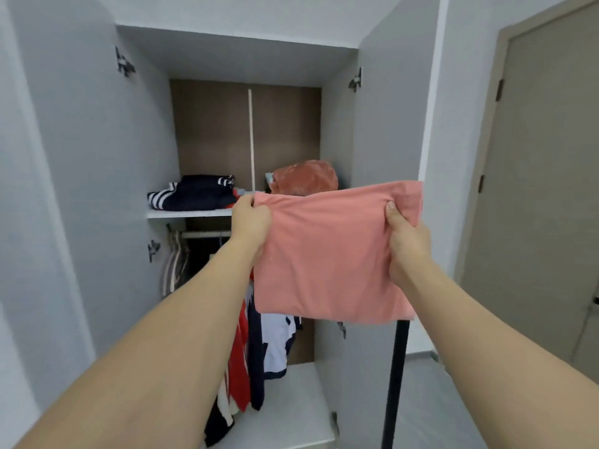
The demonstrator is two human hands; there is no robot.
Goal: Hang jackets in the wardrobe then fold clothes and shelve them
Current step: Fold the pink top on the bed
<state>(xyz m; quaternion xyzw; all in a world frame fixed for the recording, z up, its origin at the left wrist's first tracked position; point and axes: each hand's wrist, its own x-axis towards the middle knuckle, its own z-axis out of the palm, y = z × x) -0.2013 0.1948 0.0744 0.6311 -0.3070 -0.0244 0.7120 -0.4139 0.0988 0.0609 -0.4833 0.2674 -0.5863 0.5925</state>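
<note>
left hand [251,218]: fingers curled round the top left corner of the folded pink garment [327,254], pinching it tight.
right hand [403,238]: thumb on front of the cloth, other fingers behind it, so clamped on the top right part.
pink garment: folded into a flat rectangle, held up in the air w/ both hands, in front of the open wardrobe [97,124], about the level of the shelf [188,213]. it does not touch the shelf yet.
done so far: jackets [256,351] already hang on the rail [204,234] below the shelf, red, navy and white ones, so i judge the hanging part is finished or nearly. a folded navy pile w/ white stripes [194,196] lies on the left side of the shelf. this pink piece is already folded too.
left to do: put the pink piece on the shelf. if more clothes wait for folding, i cannot tell, they are not in view.
other things: a reddish plastic bag [304,178] sits on the right side of the shelf, partly hidden behind the garment. some empty hangers [175,254] at the left end of the rail. a closed door [551,189] at far right. a black pole [397,384] stands just below the garment.
in the way: the bag takes the right part of the shelf and the navy pile the left, so the free place is prob. the gap between them or on top of the pile. the open right wardrobe door [389,124] is near the right hand.
</note>
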